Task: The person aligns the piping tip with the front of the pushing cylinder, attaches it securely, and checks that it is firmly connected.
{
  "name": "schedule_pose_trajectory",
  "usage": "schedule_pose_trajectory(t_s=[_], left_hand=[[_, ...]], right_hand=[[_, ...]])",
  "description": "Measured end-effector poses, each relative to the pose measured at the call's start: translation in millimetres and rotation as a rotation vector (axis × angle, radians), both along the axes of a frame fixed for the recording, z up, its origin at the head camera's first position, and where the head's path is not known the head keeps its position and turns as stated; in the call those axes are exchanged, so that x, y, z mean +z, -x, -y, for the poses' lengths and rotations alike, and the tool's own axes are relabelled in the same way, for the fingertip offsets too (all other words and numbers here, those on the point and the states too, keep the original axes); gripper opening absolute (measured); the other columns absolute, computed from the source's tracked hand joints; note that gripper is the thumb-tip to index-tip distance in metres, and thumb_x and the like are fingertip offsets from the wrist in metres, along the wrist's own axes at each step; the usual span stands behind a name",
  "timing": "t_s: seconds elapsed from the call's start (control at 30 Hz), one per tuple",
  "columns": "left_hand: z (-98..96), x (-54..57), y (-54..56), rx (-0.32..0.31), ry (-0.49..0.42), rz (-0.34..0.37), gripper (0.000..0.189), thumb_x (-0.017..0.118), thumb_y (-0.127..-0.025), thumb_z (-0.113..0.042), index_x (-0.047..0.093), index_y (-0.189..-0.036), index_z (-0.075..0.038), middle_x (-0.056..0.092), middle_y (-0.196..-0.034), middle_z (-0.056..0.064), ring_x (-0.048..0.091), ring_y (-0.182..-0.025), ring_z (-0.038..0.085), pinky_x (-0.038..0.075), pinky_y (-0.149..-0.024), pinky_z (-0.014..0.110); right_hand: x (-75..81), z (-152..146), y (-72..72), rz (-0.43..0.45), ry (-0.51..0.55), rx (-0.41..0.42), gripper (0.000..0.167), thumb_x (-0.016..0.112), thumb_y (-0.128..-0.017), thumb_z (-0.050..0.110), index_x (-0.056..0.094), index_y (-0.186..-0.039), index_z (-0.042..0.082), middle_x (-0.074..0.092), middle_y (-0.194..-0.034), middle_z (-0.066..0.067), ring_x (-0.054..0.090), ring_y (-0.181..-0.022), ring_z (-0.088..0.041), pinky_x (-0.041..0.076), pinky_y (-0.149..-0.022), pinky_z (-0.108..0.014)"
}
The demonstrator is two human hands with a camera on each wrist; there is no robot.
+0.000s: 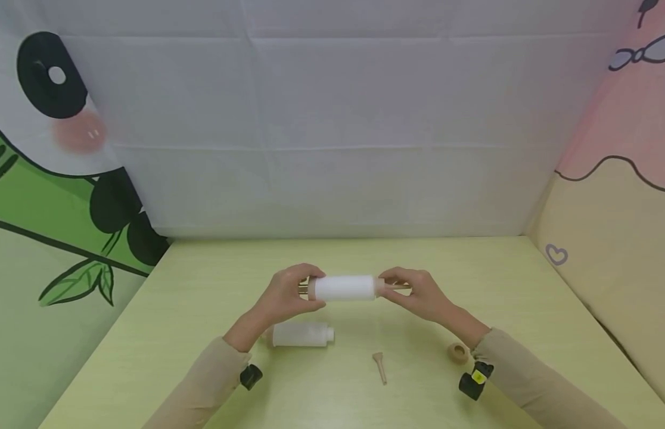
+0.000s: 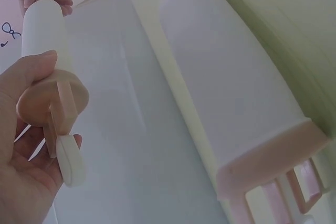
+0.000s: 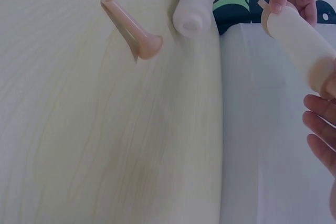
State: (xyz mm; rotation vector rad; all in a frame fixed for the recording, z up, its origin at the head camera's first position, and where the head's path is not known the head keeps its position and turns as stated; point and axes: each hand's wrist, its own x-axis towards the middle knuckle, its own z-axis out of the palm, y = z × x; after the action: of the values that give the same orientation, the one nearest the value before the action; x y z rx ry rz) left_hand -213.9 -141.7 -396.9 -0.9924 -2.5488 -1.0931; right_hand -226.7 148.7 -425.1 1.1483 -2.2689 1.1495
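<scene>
Level above the table, a white bottle-like cylinder [image 1: 344,288] is held between both hands. My left hand [image 1: 289,292] grips its pinkish-brown end cap, which carries prong-like loops; in the left wrist view this cap [image 2: 52,98] sits in the curled fingers. At the opposite end my right hand [image 1: 418,293] pinches a small pink stemmed piece [image 1: 386,288] against the bottle's end. A second white bottle [image 1: 300,335] lies on its side below my left hand, its narrow neck pointing right and its looped pink cap [image 2: 273,156] showing in the left wrist view.
On the pale yellow table [image 1: 214,381] lies a small pink stick with a flared end [image 1: 379,367]. A tan ring [image 1: 458,353] lies close to the right forearm. White cloth [image 1: 343,131] rises behind the table, with printed panels at both sides.
</scene>
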Motion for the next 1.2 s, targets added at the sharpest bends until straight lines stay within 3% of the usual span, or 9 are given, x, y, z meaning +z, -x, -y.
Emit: schedule_pose_trajectory(t_s=[0.13, 0.3, 0.47, 0.6, 0.83, 1.2], left_hand=[[-0.9, -1.2, 0.3, 0.002, -0.005, 0.006, 0.041, 0.079, -0.067, -0.005, 0.06, -0.103, -0.004, 0.06, -0.103, 0.009, 0.061, -0.091, 0.026, 0.053, -0.07, 0.02], [-1.0, -1.1, -0.4, -0.008, -0.021, 0.019, 0.04, 0.078, -0.067, -0.004, 0.06, -0.103, -0.003, 0.06, -0.102, 0.009, 0.061, -0.092, 0.026, 0.053, -0.071, 0.02], [-0.5, -0.8, -0.5, -0.018, -0.033, 0.005, 0.041, 0.079, -0.067, -0.003, 0.06, -0.103, -0.003, 0.06, -0.102, 0.01, 0.061, -0.091, 0.027, 0.053, -0.07, 0.02], [-0.8, -1.6, -0.8, -0.024, -0.037, 0.002, 0.04, 0.078, -0.067, -0.003, 0.06, -0.102, -0.003, 0.06, -0.102, 0.01, 0.061, -0.091, 0.027, 0.053, -0.071, 0.019], [-0.6, -2.3, -1.7, -0.013, -0.025, -0.004, 0.04, 0.078, -0.067, -0.004, 0.06, -0.103, -0.004, 0.059, -0.104, 0.009, 0.06, -0.093, 0.025, 0.053, -0.071, 0.02], [0.8, -3.1, -1.9, -0.002, -0.021, -0.025, 0.041, 0.079, -0.066, -0.004, 0.06, -0.102, -0.004, 0.06, -0.103, 0.008, 0.061, -0.091, 0.024, 0.053, -0.07, 0.02]], right_hand=[[-0.6, -1.3, 0.5, 0.002, -0.009, -0.013, 0.027, 0.07, -0.079, 0.011, 0.063, -0.105, 0.008, 0.066, -0.099, -0.004, 0.064, -0.085, -0.017, 0.055, -0.069, -0.029], [-1.2, -1.4, 0.2, -0.059, 0.008, -0.013, 0.045, 0.075, -0.072, 0.008, 0.058, -0.113, 0.004, 0.064, -0.102, -0.007, 0.062, -0.085, -0.018, 0.055, -0.068, -0.028], [-2.5, 0.0, 1.5, -0.145, 0.022, 0.022, 0.047, 0.079, -0.063, -0.002, 0.058, -0.105, -0.002, 0.062, -0.097, -0.013, 0.062, -0.082, -0.024, 0.055, -0.067, -0.032], [-4.8, 0.1, 1.4, -0.163, 0.028, 0.041, 0.046, 0.079, -0.061, -0.005, 0.058, -0.102, -0.003, 0.062, -0.095, -0.014, 0.062, -0.082, -0.025, 0.055, -0.066, -0.031], [-3.3, -0.4, -0.1, -0.13, 0.004, 0.015, 0.035, 0.077, -0.069, 0.005, 0.062, -0.101, 0.006, 0.065, -0.096, -0.006, 0.064, -0.082, -0.017, 0.055, -0.067, -0.026], [1.8, 1.1, -1.3, -0.094, -0.058, -0.065, 0.027, 0.073, -0.076, 0.018, 0.066, -0.1, 0.007, 0.067, -0.097, -0.005, 0.065, -0.085, -0.018, 0.054, -0.067, -0.024]])
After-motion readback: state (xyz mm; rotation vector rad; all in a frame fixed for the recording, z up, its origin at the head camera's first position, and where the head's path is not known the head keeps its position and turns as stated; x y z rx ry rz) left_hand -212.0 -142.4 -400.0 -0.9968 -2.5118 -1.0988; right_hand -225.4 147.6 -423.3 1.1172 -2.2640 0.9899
